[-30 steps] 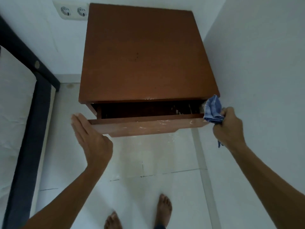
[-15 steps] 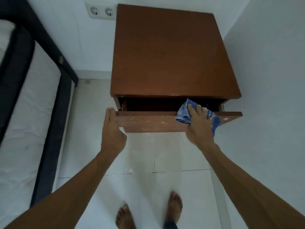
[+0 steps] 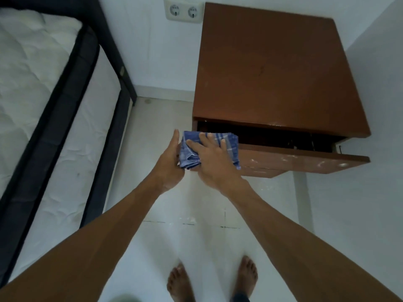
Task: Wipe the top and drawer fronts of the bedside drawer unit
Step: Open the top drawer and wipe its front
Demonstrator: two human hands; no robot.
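Observation:
The brown bedside drawer unit (image 3: 277,68) stands in the room's corner, its top bare. Its top drawer (image 3: 305,161) is pulled partly out, and the drawer front shows whitish smears. My right hand (image 3: 214,162) presses a folded blue checked cloth (image 3: 189,156) flat against the left end of the drawer front, fingers spread over it. My left hand (image 3: 171,165) is against the drawer's left end, touching the cloth's edge with fingers straight. The drawer's left corner is hidden behind the cloth and hands.
A bed with a white mattress (image 3: 32,83) and dark frame (image 3: 65,118) runs along the left. A double wall socket (image 3: 183,11) sits above the floor gap. A white wall (image 3: 375,192) is close on the right. My bare feet (image 3: 211,280) stand on the pale tiled floor.
My right hand has slid the cloth leftward along the drawer front from its right end to its left end, meeting my left hand. The view has shifted left, showing more bed.

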